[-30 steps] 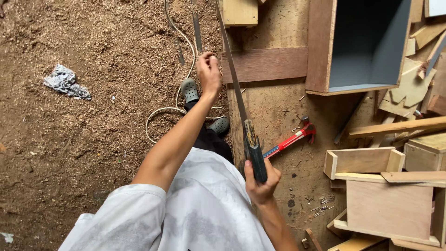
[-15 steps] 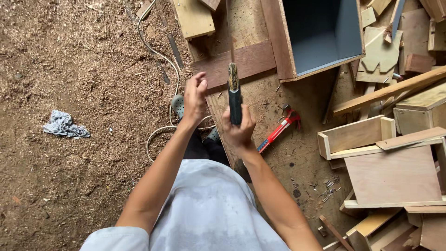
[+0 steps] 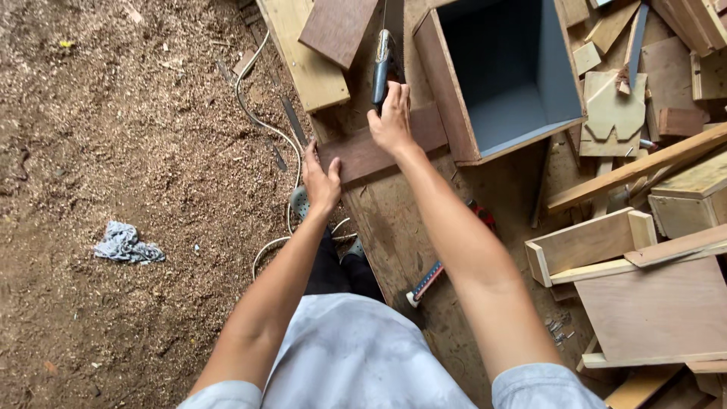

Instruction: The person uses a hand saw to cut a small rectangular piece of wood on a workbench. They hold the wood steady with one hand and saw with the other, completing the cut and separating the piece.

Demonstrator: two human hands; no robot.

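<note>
R hand [image 3: 391, 120] gripped handsaw handle [image 3: 381, 67] w/ fingers clamped, L hand [image 3: 322, 182] pressed flat on dark wood strip [image 3: 379, 148] beside open grey-lined wooden box [image 3: 500, 76].

Rag [image 3: 127, 244]: crumpled, grey-blue, lying on the sawdust floor [image 3: 113, 136].
Open box [image 3: 506, 70]: wooden, grey inside.
Cable [image 3: 261, 121]: pale, snaking over sawdust.
Clamp [image 3: 443, 266]: red-handled, on boards.
</note>
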